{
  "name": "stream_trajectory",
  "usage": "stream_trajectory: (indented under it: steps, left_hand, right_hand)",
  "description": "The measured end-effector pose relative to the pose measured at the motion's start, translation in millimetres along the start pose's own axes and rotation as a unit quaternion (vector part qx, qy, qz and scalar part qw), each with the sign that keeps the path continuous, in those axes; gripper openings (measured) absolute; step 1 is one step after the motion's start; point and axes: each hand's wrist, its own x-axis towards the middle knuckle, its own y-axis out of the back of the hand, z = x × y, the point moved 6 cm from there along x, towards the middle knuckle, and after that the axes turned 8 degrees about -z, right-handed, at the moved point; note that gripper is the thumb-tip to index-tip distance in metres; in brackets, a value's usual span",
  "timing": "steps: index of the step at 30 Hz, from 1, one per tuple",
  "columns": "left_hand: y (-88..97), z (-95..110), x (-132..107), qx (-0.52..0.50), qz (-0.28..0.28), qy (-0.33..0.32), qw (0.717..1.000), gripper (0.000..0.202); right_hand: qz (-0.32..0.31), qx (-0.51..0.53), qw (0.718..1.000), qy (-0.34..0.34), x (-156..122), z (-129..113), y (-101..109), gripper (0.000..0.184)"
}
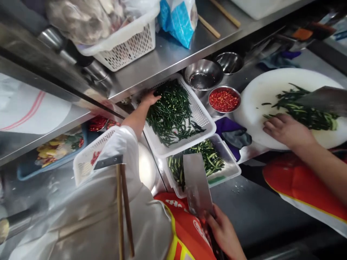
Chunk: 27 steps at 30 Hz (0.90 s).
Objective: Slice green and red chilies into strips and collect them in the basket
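My left hand [150, 98] reaches across to the far left side of a white perforated basket [208, 126]. It rests at the edge of a heap of dark green sliced chillies [172, 112], thumb stretched out; the other fingers are partly hidden. Low in the view, my right hand [223, 233] is closed round the dark handle of a cleaver [196, 180]. The blade points away from me and covers part of a clear tray [233, 173] of sliced green peppers [210, 155]. The basket overlaps this tray's far side.
At right, a co-worker's hand [288, 130] touches cut greens on a round white board [256, 97], beside another cleaver [325, 99]. A bowl of chopped red chillies [224, 100], an empty metal bowl [203, 76] and purple cloth [229, 131] lie between. A steel shelf [173, 54] overhangs the counter.
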Motion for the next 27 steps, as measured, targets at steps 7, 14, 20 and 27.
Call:
stream_trajectory:
  steps: [7,14,20,27]
  left_hand:
    - [-9.7,0,-13,0.159,-0.041,0.050,0.985,0.078]
    - [-26.2,21,-53,0.198,-0.093,0.006,0.976,0.066]
    - [-104.0,71,-138,0.225,-0.342,-0.133,0.903,0.058]
    - [-29.6,83,-44,0.197,-0.138,-0.102,0.965,0.071]
  right_hand:
    - [0.000,-0.164,0.986,0.032,26,-21,-3,0.032]
    - [-0.005,-0.160,0.986,0.045,33,-27,3,0.036]
    - [-0.014,-0.137,0.989,0.062,35,-27,5,0.038]
    - [-0.021,-0.122,0.990,0.064,32,-25,-1,0.038]
